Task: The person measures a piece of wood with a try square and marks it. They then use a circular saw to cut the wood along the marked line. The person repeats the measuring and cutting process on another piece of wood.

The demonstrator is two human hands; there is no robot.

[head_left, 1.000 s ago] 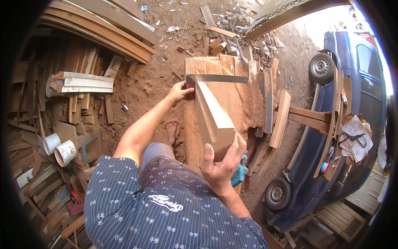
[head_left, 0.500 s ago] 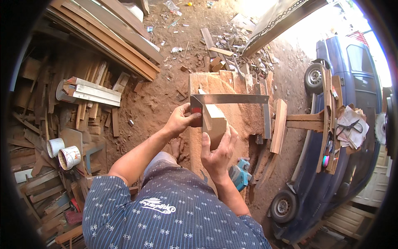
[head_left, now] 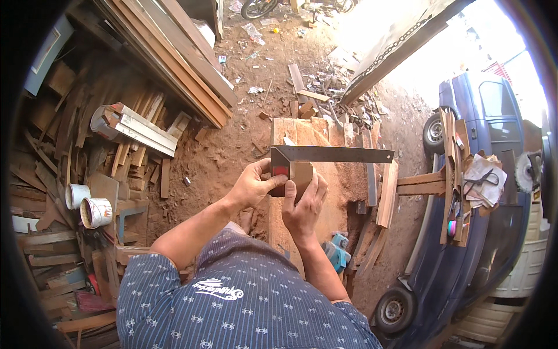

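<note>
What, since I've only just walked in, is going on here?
A person is holding a try square to a timber piece over a sawdust-strewn wooden workbench. The left hand holds the square's handle at the timber's left side, with the blade reaching out past it to the right. The right hand grips the timber's near end. A teal power tool lies beside the right forearm.
</note>
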